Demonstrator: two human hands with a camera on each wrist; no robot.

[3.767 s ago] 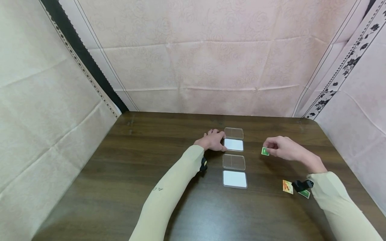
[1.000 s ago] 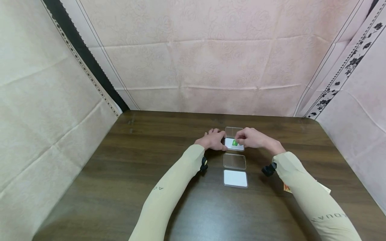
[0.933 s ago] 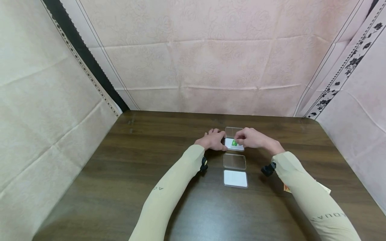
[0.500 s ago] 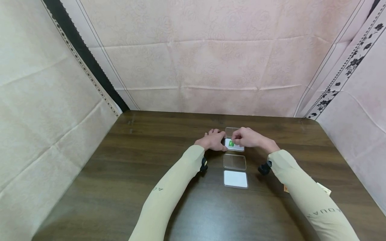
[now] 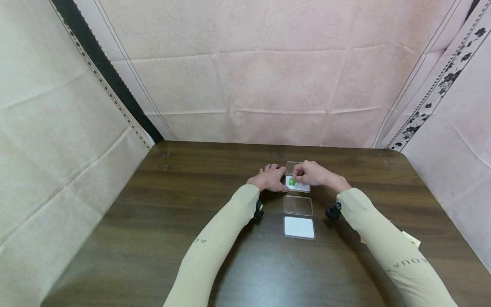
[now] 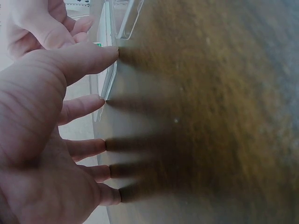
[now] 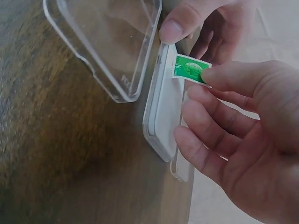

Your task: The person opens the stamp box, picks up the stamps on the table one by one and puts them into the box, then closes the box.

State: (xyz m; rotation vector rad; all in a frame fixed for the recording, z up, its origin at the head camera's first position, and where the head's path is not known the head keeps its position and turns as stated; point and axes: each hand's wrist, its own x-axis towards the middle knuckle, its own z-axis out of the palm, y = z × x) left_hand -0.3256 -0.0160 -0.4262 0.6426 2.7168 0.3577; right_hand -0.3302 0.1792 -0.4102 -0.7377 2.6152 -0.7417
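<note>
My right hand (image 5: 313, 174) pinches a small green postage stamp (image 7: 189, 69) between thumb and fingers. The stamp is over the white pad of the farther clear plastic case (image 5: 301, 187); in the right wrist view it is tilted, its free edge close to the pad. At the case's left side is my left hand (image 5: 270, 178), thumb and index fingertips touching its edge. Its other fingertips stand on the table in the left wrist view, fairly straight. Behind that case, its clear lid (image 5: 290, 168) lies partly hidden by my right hand.
Nearer on the brown table (image 5: 153, 238) lies a second clear case with a white pad (image 5: 299, 227) and its clear lid (image 5: 298, 205). Paper pieces, one cream (image 5: 412, 239) and one orange (image 5: 362, 240), show from behind my right forearm.
My right hand has brought the green stamp from the table's right side over the farther case, then shifted slightly left along its pad. The left hand stays in place.
</note>
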